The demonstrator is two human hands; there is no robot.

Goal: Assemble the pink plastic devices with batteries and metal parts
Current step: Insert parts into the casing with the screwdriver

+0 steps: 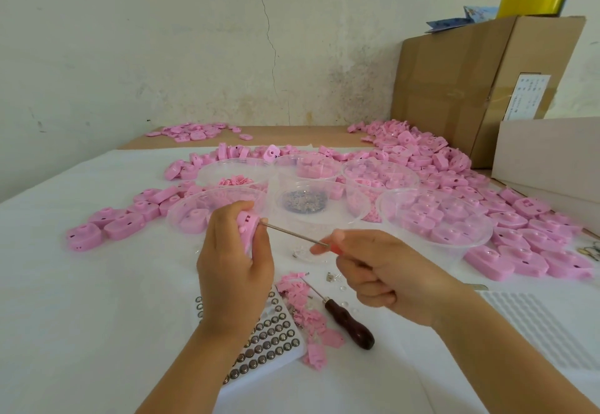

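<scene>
Left grip [233, 261] is wrapped round one pink device [247, 228], fingers curled over its far side and thumb on the near side. It holds the device up off the counter [97, 300], over the middle and just in front of the nearest clear bowls. Right grip [380, 278] is clenched on the red handle of a thin screwdriver [293, 234], whose tip meets the device's right-hand side.

The step in hand looks like fastening or seating: the tool is working a small part or screw into the shell, though the contact point is too small to tell which. The next move probably calls for steady pressure along the shaft while the left grip braces the shell against twisting. After that the finished piece would be put down and a new shell picked up.

The screwdriver's long axis runs from handle to tip across the counter, pointing toward the left edge and slightly toward the far edge, nearly level. The device stands on edge, its broad face turned right toward the tool.

Nearer the near edge lie a battery tray [289, 360], a scatter of small pink pieces [306, 306] and a wooden-handled tool [349, 326]. A clear bowl [341, 215] of metal bits sits behind the hands.
</scene>
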